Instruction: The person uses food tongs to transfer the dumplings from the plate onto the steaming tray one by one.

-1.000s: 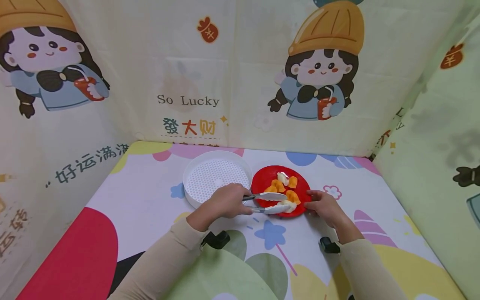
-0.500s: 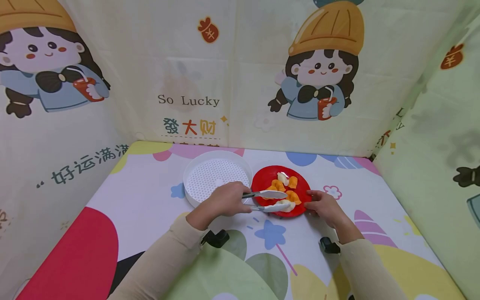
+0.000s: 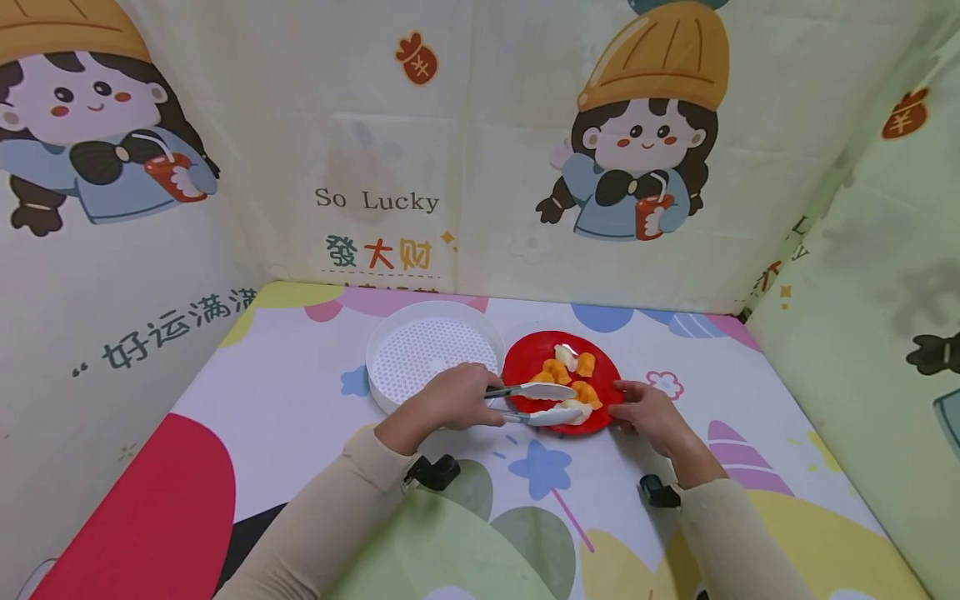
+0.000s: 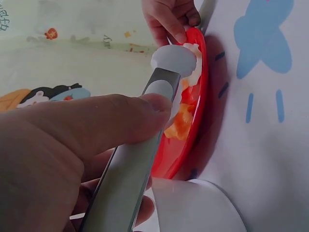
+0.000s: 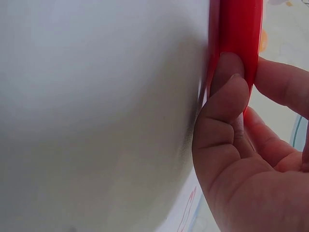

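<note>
My left hand (image 3: 453, 400) grips a pair of metal tongs (image 4: 125, 179) with pale tips, the thumb pressed along one arm. Their two arms stand apart over a red plate (image 3: 522, 357). The lower tip overlaps a white dumpling-shaped piece (image 3: 582, 412) at the plate's near side; an orange dumpling-shaped piece (image 3: 588, 394) lies just behind it. More orange pieces and another white piece (image 3: 566, 357) sit farther back on the plate. My right hand (image 3: 654, 414) pinches the plate's right rim, thumb and fingers on either side of it in the right wrist view.
Left of the plate, close against it, stands a round white tray (image 3: 408, 354) with a perforated bottom and raised wall. The tablecloth (image 3: 300, 400) has printed shapes. Printed curtains (image 3: 487, 167) rise behind and on both sides.
Almost nothing differs. The left hand and the tongs have shifted by a tiny amount; the right hand stays at the plate's rim.
</note>
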`<state>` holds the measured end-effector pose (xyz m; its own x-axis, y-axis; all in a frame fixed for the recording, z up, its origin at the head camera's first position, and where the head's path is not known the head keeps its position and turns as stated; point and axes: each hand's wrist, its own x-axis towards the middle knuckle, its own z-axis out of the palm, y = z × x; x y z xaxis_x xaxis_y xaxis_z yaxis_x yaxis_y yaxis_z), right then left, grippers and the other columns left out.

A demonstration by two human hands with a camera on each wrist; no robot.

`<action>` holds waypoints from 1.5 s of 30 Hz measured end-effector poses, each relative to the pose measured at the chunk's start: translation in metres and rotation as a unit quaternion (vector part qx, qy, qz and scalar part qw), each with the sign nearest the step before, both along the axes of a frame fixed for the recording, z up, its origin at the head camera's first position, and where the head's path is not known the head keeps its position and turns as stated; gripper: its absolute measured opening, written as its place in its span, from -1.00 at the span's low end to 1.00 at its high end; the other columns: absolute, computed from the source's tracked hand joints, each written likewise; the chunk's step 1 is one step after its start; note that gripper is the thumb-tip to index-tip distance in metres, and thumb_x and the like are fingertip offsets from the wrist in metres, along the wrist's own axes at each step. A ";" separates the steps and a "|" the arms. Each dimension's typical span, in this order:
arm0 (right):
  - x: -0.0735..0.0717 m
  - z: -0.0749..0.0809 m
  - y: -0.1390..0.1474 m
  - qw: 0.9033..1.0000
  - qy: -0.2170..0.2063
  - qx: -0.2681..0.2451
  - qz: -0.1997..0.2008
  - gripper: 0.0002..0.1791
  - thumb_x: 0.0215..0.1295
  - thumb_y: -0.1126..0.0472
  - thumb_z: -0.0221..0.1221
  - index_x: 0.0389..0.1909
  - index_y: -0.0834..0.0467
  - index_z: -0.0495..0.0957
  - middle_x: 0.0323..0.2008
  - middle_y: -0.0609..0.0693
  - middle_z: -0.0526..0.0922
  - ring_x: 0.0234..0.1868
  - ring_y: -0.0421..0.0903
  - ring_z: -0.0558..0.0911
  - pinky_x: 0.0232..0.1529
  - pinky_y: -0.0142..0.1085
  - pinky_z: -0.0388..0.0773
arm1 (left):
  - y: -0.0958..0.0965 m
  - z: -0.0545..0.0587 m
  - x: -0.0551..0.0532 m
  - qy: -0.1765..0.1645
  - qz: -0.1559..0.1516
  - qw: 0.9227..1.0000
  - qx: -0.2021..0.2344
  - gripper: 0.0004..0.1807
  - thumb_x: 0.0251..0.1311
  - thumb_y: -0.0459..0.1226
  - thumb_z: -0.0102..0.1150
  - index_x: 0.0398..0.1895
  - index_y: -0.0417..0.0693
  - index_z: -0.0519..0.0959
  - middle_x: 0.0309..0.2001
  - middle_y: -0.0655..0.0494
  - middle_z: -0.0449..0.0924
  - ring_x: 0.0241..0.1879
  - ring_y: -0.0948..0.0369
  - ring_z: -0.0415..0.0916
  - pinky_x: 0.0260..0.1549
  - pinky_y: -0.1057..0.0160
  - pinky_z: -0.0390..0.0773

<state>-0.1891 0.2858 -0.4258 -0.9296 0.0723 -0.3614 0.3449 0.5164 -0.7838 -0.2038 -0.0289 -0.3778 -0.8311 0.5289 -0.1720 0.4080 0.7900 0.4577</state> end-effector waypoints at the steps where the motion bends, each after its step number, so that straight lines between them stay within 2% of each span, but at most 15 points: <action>1: 0.000 0.000 0.000 1.000 0.000 0.000 -0.001 -0.26 0.34 0.22 0.27 0.47 0.28 0.21 0.27 0.31 0.38 -0.16 0.02 0.56 -0.18 -0.31 0.62 | -0.001 0.000 0.001 -0.001 -0.001 1.000 0.002 -0.54 0.03 -0.11 0.50 0.02 -0.04 0.70 -0.36 0.19 0.51 -0.29 0.19 0.44 -0.46 0.31 0.53; 12: 0.000 -0.002 0.001 1.000 -0.001 0.002 -0.003 -0.27 0.35 0.23 0.25 0.47 0.29 0.20 0.28 0.33 0.37 -0.09 0.04 0.55 -0.16 -0.30 0.63 | -0.003 0.005 0.003 0.013 0.001 1.000 0.008 -0.52 0.03 -0.12 0.50 0.04 -0.08 0.69 -0.28 0.11 0.56 -0.29 0.19 0.43 -0.48 0.31 0.53; 26: 0.000 -0.003 0.001 1.000 -0.001 0.001 -0.002 -0.25 0.35 0.21 0.26 0.48 0.29 0.19 0.30 0.33 0.36 -0.07 0.04 0.55 -0.15 -0.29 0.63 | 0.000 0.001 -0.002 -0.003 -0.014 1.000 -0.001 -0.60 0.07 -0.12 0.48 -0.03 -0.05 0.71 -0.39 0.19 0.50 -0.31 0.20 0.43 -0.46 0.31 0.51; 38: -0.001 -0.004 0.001 1.000 -0.003 -0.003 -0.004 -0.25 0.34 0.23 0.26 0.48 0.28 0.18 0.30 0.33 0.36 -0.08 0.05 0.54 -0.15 -0.30 0.63 | -0.007 0.000 -0.003 -0.007 -0.012 1.000 0.027 -0.60 0.11 -0.14 0.45 0.02 -0.08 0.71 -0.36 0.20 0.53 -0.28 0.19 0.44 -0.44 0.31 0.52; 45: 0.000 -0.002 0.000 1.000 -0.004 -0.004 -0.004 -0.24 0.33 0.23 0.26 0.48 0.28 0.19 0.30 0.32 0.35 -0.08 0.04 0.55 -0.15 -0.30 0.63 | -0.012 0.005 0.000 -0.008 -0.005 0.999 0.051 -0.57 0.11 -0.16 0.45 0.06 -0.08 0.70 -0.34 0.19 0.54 -0.30 0.18 0.45 -0.45 0.29 0.53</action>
<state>-0.1895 0.2860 -0.4280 -0.9263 0.0767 -0.3690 0.3547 0.5083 -0.7848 -0.2042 -0.0413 -0.3732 -0.8236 0.5522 -0.1292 0.4075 0.7347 0.5424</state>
